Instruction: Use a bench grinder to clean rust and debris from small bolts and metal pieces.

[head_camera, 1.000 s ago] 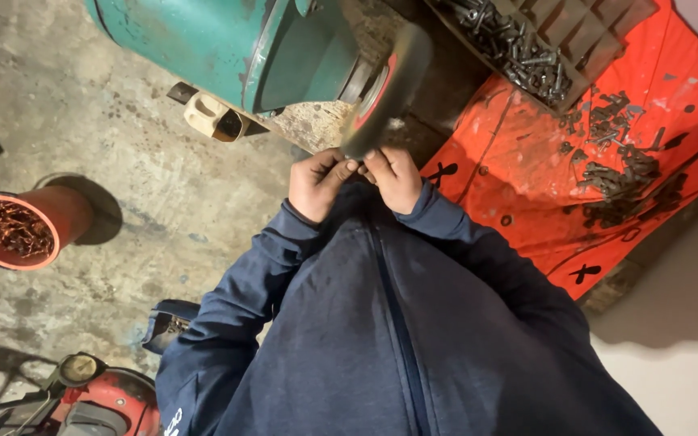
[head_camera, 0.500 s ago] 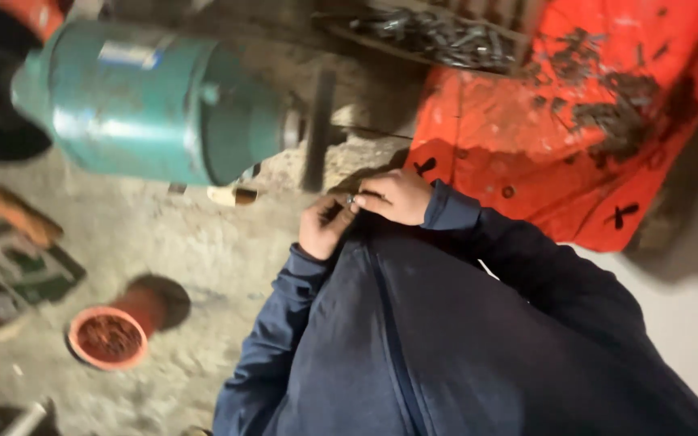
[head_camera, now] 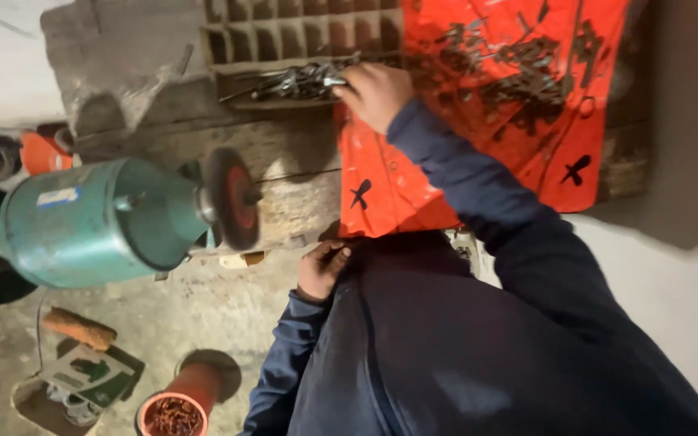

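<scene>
My right hand (head_camera: 375, 94) is stretched forward onto a pile of small dark metal pieces (head_camera: 296, 81) lying in a wooden tray, fingers curled among them. My left hand (head_camera: 322, 269) rests close to my body against my dark blue jacket, fingers curled; whether it holds anything is hidden. A green motor (head_camera: 94, 222) with a red grinding wheel (head_camera: 233, 198) stands to the left of my left hand.
An orange sheet (head_camera: 478, 121) strewn with more dark metal pieces covers the bench at the right. A wooden compartment rack (head_camera: 300, 28) lies at the top. A red pot (head_camera: 173, 412) of metal bits, a wooden handle (head_camera: 78, 327) and an open box (head_camera: 82, 383) sit on the floor.
Both hands were together in front of the grinding wheel. My right hand has since reached forward to the pile of metal pieces, and my left hand dropped back against my jacket. The view shifted.
</scene>
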